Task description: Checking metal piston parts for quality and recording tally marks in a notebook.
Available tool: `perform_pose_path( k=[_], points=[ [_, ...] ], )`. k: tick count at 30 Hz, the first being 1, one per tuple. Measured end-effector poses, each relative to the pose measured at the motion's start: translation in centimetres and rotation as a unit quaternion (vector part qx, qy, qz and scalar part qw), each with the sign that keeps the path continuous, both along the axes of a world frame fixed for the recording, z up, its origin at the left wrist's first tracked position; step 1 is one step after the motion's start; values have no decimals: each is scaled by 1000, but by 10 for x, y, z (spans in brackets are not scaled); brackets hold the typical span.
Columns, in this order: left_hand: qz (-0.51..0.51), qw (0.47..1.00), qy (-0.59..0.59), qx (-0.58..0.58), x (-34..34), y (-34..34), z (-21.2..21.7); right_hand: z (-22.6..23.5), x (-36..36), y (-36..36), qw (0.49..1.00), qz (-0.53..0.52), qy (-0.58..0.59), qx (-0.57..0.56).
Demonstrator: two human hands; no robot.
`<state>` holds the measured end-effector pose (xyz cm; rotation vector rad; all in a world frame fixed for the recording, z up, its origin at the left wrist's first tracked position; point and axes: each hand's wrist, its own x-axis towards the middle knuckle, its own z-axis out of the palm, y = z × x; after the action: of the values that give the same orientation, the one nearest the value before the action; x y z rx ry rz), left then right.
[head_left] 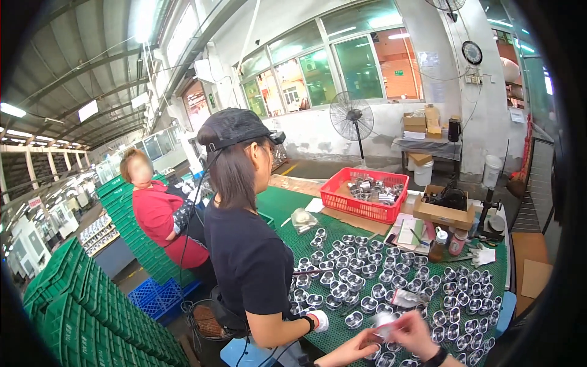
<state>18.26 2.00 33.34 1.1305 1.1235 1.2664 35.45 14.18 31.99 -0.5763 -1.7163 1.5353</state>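
Factory hall all around: a high metal roof with strip lights, a wall of big windows at the back, a standing fan on the floor beneath them and a round clock higher up on the wall. Stacks of green crates fill the left side, with a blue crate on the floor beside them.

Down the middle runs a long table with a green mat, and it is covered with dozens of small shiny metal cups set out in loose rows. Farther back on it sits a red basket holding more of the same metal parts, next to a cardboard box with something dark in it, and two small bottles near some papers.

At the bottom edge, the wearer's two hands meet over the near rows of cups. The left hand and the right hand, which wears a dark wristband, both pinch a small pale, blurred piece between their fingertips; what it is I cannot make out.

Just left of them stands a co-worker in a black shirt and dark cap, leaning over the table edge with one fist closed on something white. Behind that one sits another person in a red top.
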Motion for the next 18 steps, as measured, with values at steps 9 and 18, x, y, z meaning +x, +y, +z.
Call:
perform_pose_path(
  k=[9,18],
  points=[
    [354,932,-13,69,-13,-20,-8,43,-44,-15,839,-16,-33,543],
    [297,884,324,162,27,-49,34,20,-62,-26,927,93,-150,332]
  ],
)
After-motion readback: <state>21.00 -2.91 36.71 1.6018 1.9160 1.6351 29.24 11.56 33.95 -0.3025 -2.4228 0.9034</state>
